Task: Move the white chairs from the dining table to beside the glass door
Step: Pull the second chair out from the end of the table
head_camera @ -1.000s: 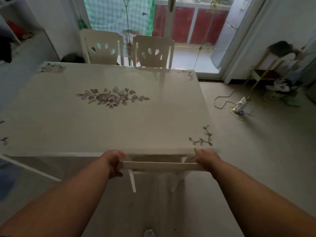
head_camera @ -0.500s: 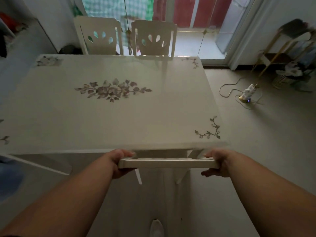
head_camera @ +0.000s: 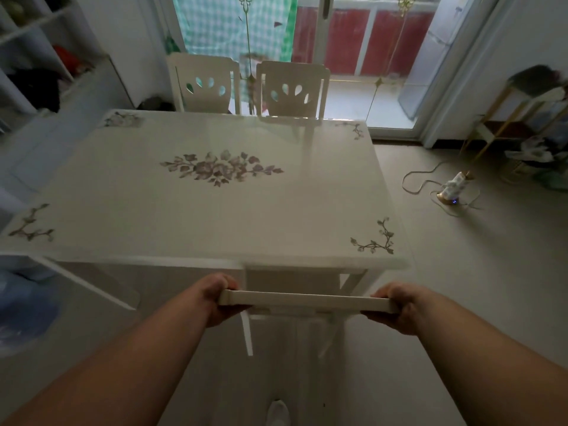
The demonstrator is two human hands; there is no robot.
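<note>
A white chair point(head_camera: 304, 301) stands tucked under the near edge of the white dining table point(head_camera: 196, 216); only its top rail and part of its back show. My left hand point(head_camera: 216, 298) grips the rail's left end and my right hand point(head_camera: 396, 305) grips its right end. Two more white chairs with leaf cut-outs, one on the left point(head_camera: 204, 83) and one on the right point(head_camera: 292, 89), stand at the table's far side. Right behind them is the glass door point(head_camera: 347, 41).
A small lamp-like object point(head_camera: 455, 189) with a loose cord lies on the floor to the right. A gold-framed rack point(head_camera: 522, 118) stands at the far right wall. Shelves point(head_camera: 37, 66) line the left wall. A blue object point(head_camera: 24, 312) sits low at the left.
The chair's top rail has come out from under the table edge toward me, with both hands gripping its ends. The head camera has tilted up and back a little.
</note>
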